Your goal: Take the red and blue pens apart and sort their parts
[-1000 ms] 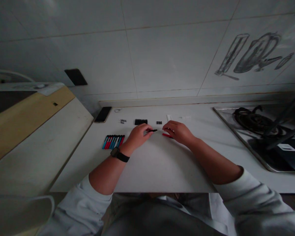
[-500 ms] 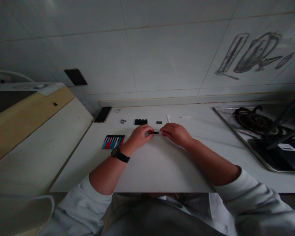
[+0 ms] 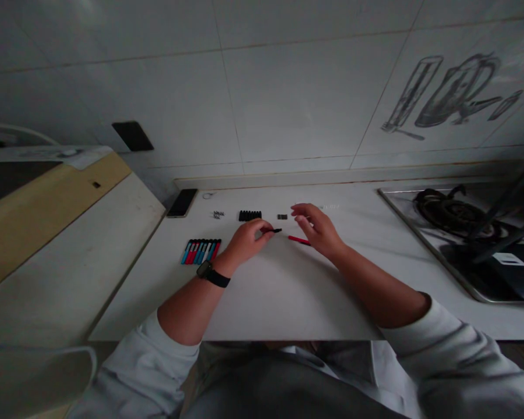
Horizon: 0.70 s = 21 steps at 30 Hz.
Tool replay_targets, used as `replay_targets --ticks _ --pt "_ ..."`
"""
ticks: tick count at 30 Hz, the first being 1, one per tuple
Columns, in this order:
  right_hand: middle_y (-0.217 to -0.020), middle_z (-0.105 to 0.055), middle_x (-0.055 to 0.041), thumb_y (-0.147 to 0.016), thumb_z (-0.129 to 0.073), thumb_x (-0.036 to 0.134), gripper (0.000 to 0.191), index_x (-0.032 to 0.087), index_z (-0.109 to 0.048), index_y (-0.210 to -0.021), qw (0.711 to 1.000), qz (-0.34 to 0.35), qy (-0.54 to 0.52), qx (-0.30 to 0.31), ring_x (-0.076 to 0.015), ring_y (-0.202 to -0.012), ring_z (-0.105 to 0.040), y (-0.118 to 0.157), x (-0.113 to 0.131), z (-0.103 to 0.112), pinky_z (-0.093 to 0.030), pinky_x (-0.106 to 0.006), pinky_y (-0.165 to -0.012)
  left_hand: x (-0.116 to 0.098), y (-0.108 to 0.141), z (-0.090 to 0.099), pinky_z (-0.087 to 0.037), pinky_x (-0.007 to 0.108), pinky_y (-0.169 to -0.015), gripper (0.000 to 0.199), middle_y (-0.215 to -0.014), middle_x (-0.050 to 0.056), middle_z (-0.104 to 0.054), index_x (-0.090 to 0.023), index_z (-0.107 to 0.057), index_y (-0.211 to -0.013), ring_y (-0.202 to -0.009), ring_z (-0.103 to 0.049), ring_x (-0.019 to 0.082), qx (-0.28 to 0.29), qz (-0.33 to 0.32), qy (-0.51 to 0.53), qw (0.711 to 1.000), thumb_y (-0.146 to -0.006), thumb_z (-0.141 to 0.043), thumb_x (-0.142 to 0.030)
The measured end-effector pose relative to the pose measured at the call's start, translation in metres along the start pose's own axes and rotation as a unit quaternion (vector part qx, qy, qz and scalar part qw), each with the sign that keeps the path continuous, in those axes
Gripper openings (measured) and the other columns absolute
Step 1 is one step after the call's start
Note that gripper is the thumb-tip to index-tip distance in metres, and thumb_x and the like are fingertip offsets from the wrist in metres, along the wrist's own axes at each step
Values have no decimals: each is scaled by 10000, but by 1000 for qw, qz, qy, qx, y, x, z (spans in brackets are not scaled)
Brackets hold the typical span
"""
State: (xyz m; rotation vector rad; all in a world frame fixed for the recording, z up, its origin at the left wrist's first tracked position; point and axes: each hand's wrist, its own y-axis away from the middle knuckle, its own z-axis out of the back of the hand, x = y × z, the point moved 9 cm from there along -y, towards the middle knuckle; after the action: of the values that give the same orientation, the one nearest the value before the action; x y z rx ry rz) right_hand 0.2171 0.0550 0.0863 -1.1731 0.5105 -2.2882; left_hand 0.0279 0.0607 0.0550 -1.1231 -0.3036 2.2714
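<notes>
My left hand [image 3: 250, 237] pinches a small black part [image 3: 277, 230] that points to the right. My right hand [image 3: 317, 228] is raised with its fingers apart, and a red pen barrel [image 3: 298, 240] lies on the counter partly under it. Behind my hands are a row of black caps [image 3: 250, 216], small dark pieces [image 3: 282, 217] and small clear pieces [image 3: 330, 207]. Small metallic pieces [image 3: 218, 215] sit further left. Several blue, red and white pens [image 3: 201, 252] lie side by side near my watch.
A phone [image 3: 182, 203] lies at the counter's back left, beside a thin ring [image 3: 208, 196]. On the right is a gas stove [image 3: 449, 233]. A large box-like object [image 3: 70, 250] borders the left side, and a tiled wall rises behind.
My right hand has parted from the black piece and moved up and right, its fingers opening. The red barrel now shows on the counter. My left hand still holds the black part.
</notes>
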Motion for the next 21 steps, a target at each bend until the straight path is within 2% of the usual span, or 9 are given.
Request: replay_targets --ticks 2,4,7,9,11,14,17,19,21 --pt "-1055 -733 -103 -1066 -467 400 306 201 -685 -1150 997 -48 64 15 -205 -895 -681 -3 -14 5 -524 -317 -793 14 -1 5 -556 354 -920 109 -1018 52 -739 -198 -700 -1034 -967 -692 189 -34 39 43 998 -972 -658 -277" --pt "-994 -741 -86 -1028 -554 395 253 205 -718 -1059 983 -55 141 106 -197 -827 -668 -1 -23 -5 -496 -306 -758 28 -1 8 -562 354 -927 155 -1053 63 -740 -194 -686 -1070 -987 -694 189 -59 75 93 991 -978 -644 -311" --pt "-988 -740 -91 -976 -655 370 192 210 -745 -1033 942 -13 232 243 -220 -886 -673 10 -29 -28 -478 -307 -787 43 -2 6 -563 351 -925 186 -1054 71 -737 -187 -671 -1085 -979 -694 184 -69 103 138 983 -977 -635 -334" --pt "-982 -737 -102 -981 -648 328 163 208 -754 -1017 922 12 260 285 -236 -928 -675 16 -30 -39 -474 -315 -814 47 -2 4 -564 349 -923 190 -1040 68 -735 -187 -666 -1087 -970 -695 180 -66 108 145 981 -979 -629 -338" --pt "-977 -735 -100 -993 -618 288 159 210 -757 -998 919 21 256 299 -235 -933 -676 18 -28 -43 -472 -314 -819 47 -2 4 -567 345 -916 192 -1030 65 -735 -187 -664 -1091 -962 -696 178 -63 107 144 982 -983 -622 -340" --pt "-1007 -729 -87 -992 -588 249 165 215 -741 -1041 943 16 206 259 -214 -925 -674 13 -20 -37 -481 -297 -819 42 -2 6 -572 344 -915 178 -1032 63 -739 -186 -672 -1081 -960 -699 178 -65 98 121 986 -986 -623 -328" --pt "-1054 -717 -94 -997 -555 244 183 204 -701 -1099 978 5 142 152 -196 -892 -665 2 -11 -15 -495 -292 -816 34 -2 10 -567 349 -949 140 -1064 62 -746 -187 -681 -1070 -998 -704 179 -74 84 81 990 -980 -638 -285" --pt "-1060 -708 -106 -1016 -533 274 190 198 -688 -1096 989 3 123 87 -194 -865 -655 -2 -7 -1 -499 -299 -803 30 -2 13 -567 351 -955 120 -1070 60 -751 -189 -685 -1065 -1007 -708 180 -77 74 55 993 -974 -649 -259" --pt "-1062 -702 -112 -1029 -519 296 205 196 -686 -1091 991 10 121 48 -197 -859 -646 -4 -3 7 -498 -308 -802 26 -2 14 -571 353 -937 107 -1051 56 -756 -193 -689 -1056 -987 -711 182 -73 64 29 995 -971 -656 -248"
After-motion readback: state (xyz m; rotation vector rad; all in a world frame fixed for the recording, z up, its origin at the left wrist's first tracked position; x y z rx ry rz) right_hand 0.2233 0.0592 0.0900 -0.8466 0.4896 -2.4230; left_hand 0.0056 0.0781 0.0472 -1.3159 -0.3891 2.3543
